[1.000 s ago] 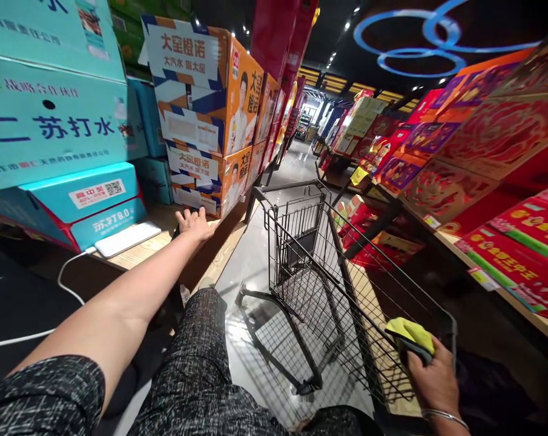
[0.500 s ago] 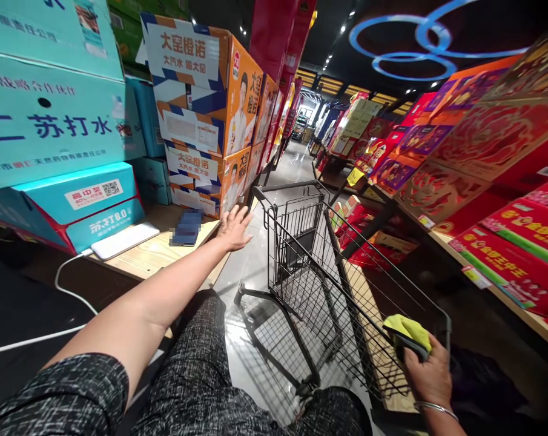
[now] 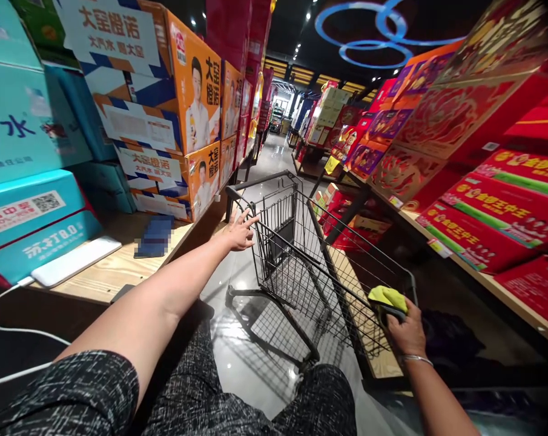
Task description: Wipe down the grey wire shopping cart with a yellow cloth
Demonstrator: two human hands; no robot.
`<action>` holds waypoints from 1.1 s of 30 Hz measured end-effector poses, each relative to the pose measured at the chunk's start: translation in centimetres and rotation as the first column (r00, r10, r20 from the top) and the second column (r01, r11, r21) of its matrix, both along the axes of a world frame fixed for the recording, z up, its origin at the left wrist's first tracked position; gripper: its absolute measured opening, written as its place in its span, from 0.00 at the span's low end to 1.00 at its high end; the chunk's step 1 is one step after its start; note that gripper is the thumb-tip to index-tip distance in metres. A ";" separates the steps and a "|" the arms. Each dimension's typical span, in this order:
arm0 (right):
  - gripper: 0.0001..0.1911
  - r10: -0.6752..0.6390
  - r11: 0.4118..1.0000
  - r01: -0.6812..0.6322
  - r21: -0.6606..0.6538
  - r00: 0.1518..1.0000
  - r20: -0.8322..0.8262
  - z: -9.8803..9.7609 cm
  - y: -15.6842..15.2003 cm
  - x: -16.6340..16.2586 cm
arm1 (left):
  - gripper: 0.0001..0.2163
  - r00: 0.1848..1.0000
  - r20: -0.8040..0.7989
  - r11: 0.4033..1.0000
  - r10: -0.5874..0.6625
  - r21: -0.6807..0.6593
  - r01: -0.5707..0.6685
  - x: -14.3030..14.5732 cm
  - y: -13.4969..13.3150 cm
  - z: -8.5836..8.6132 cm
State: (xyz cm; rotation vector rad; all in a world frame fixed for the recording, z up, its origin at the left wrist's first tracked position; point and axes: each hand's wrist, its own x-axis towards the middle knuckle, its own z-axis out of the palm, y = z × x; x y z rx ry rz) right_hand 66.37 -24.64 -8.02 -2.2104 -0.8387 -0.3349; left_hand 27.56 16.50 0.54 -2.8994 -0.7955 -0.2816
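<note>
A black wire shopping cart [image 3: 283, 239] stands in the aisle in front of my legs. My left hand [image 3: 238, 233] reaches out to its near left corner with the fingers spread. Its fingertips overlap the cart's upper edge; whether they touch it I cannot make out. In my right hand [image 3: 407, 330] is a bunched yellow-green and grey cloth [image 3: 387, 298], held at the cart's right end by the top rail. A bracelet circles my right wrist. No goods show inside the cart's basket.
To the left, a wooden shelf [image 3: 92, 290] bears a white power bank [image 3: 76, 261] with a cable, a dark blue phone-like object [image 3: 153, 236] partly blurred out, and stacked drink cartons [image 3: 196, 115]. Red boxes [image 3: 482, 212] line the right shelf [image 3: 468, 266]. The tiled aisle [image 3: 278, 142] runs ahead.
My view has turned to the right. My left hand has come from beside the shelf edge to the cart's corner. The cloth stays in my right hand by the cart's end.
</note>
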 end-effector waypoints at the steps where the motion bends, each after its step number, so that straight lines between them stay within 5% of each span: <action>1: 0.37 0.019 1.000 -0.019 -0.008 1.000 0.001 0.1 0.2 0.7 | 0.12 1.000 0.012 1.000 -0.016 0.015 0.016 -0.1 -0.1 0.0; 3: 0.37 0.050 0.998 -0.051 -0.034 0.999 -0.009 0.2 0.7 2.1 | 0.13 0.994 0.106 0.999 0.008 0.044 -0.013 0.0 0.1 0.8; 6: 0.39 0.055 0.997 -0.057 -0.061 0.998 -0.025 0.5 1.4 3.6 | 0.27 0.954 0.241 0.983 0.180 -0.006 -0.184 0.6 1.5 3.2; 10: 0.39 0.017 0.996 -0.021 -0.084 0.999 -0.041 1.2 2.4 4.3 | 0.29 0.952 0.115 0.956 0.285 -0.108 -0.273 1.2 2.9 5.5; 18: 0.36 0.004 0.979 -0.023 -0.201 0.996 -0.091 4.4 4.9 3.8 | 0.21 0.952 0.264 0.985 0.155 0.030 -0.169 -0.4 -1.6 3.9; 23: 0.33 0.334 0.942 -0.329 0.065 0.936 -0.108 6.5 11.2 -2.7 | 0.20 0.950 0.311 0.996 0.037 0.063 -0.060 -1.8 -5.7 3.2; 29: 0.35 0.703 0.682 -0.523 0.511 0.664 -0.257 8.6 17.0 -14.5 | 0.22 0.941 0.333 0.998 -0.066 0.018 0.064 -2.9 -10.5 3.6; 33: 0.33 0.782 0.589 -0.546 0.596 0.572 -0.249 9.2 16.9 -20.3 | 0.23 0.935 0.342 0.989 -0.099 -0.072 0.131 -3.3 -13.3 4.4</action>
